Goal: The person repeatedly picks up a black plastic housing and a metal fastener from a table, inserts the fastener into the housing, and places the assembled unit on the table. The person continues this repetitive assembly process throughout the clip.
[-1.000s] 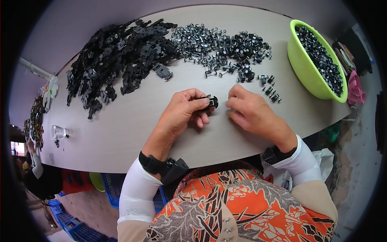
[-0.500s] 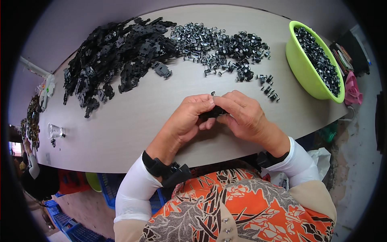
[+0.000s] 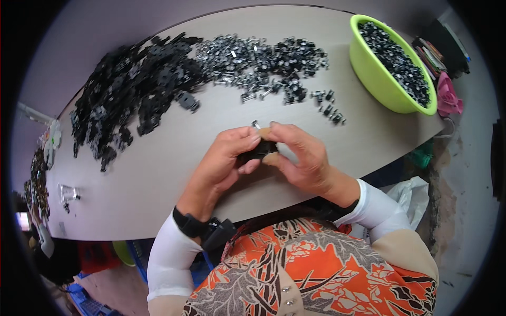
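Over the near middle of the table, both of my hands hold a small black plastic part (image 3: 262, 151). My left hand (image 3: 221, 158) is closed round its left side, with the thumb on top and fingers curled beneath. My right hand (image 3: 305, 160) grips its right side, index finger above and thumb below. A small wheel-and-axle piece (image 3: 256, 125) with a silvery end pokes up by my left thumb tip; its lower end is hidden. Beyond my hands lies a heap of silvery and black wheel axles (image 3: 263, 60), beside a larger heap of black plastic chassis-like parts (image 3: 153, 79).
A green basin (image 3: 363, 68) full of wheel pieces stands at the far right. Several loose wheel pieces (image 3: 331, 111) lie nearer. A clear plastic cup (image 3: 67, 193) lies at the left. Another person's arm (image 3: 45, 239) shows at the far left, near a multicoloured heap (image 3: 37, 181).
The whole view has shifted, so the table's contents sit further left. My right index finger and thumb have spread slightly apart along the black part, showing more of it.
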Available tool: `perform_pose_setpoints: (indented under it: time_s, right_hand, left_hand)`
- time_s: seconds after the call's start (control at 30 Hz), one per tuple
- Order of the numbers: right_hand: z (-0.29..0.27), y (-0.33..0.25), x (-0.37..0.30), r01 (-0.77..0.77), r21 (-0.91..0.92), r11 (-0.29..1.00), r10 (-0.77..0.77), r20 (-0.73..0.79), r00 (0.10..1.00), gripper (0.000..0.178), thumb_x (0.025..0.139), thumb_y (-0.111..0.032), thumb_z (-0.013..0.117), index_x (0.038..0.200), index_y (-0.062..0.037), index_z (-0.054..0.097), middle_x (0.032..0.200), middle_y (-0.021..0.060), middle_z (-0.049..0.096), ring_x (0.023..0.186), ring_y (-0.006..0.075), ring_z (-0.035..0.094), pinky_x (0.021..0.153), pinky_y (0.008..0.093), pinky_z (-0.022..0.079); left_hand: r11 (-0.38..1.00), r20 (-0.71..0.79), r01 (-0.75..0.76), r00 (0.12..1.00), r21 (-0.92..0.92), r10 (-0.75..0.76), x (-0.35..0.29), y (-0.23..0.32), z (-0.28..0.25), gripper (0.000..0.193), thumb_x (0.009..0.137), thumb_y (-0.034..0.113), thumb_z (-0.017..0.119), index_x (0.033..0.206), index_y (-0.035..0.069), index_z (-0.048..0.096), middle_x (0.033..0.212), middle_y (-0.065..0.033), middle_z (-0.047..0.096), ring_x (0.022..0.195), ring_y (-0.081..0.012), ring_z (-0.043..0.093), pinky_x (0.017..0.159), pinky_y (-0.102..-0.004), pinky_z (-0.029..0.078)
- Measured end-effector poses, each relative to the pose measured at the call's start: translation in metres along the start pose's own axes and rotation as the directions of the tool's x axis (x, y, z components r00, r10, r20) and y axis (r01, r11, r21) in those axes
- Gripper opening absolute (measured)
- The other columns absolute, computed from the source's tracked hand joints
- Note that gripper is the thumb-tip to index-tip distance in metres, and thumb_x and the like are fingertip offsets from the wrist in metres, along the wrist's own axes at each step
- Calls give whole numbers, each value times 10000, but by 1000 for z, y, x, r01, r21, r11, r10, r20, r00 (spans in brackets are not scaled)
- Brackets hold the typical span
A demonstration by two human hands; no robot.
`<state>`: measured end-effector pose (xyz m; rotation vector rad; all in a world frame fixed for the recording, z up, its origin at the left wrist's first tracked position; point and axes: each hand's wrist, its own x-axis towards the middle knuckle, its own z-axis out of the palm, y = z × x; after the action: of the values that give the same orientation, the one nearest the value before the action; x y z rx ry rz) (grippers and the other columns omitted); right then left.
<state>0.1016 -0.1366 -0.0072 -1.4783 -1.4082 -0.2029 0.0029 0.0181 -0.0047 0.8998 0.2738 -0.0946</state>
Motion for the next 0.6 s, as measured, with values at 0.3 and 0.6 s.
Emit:
perform_pose_setpoints:
  time_s: [0.3, 0.6]
  right_hand:
    - [-15, -3, 1, -111, 68, 991, 105, 87, 991, 550, 696, -31, 751, 1198, -5, 528, 1037, 157, 632, 936, 305, 638, 800, 336, 518]
    - [-100, 45, 14, -148, -623, 768, 325, 182, 928, 142, 699, -6, 631, 840, -24, 625, 818, 128, 598, 768, 322, 568, 696, 400, 458]
  left_hand:
    - [1000, 26, -29, 999, 10, 29, -5, 6, 7, 153, 903, 166, 557, 853, 23, 557, 804, -105, 637, 495, -112, 540, 411, -202, 392]
    - [989, -166, 32, 986, 146, -7, -1, 4, 7, 261, 928, 218, 530, 957, -39, 558, 889, -206, 650, 601, -189, 644, 525, -266, 548]
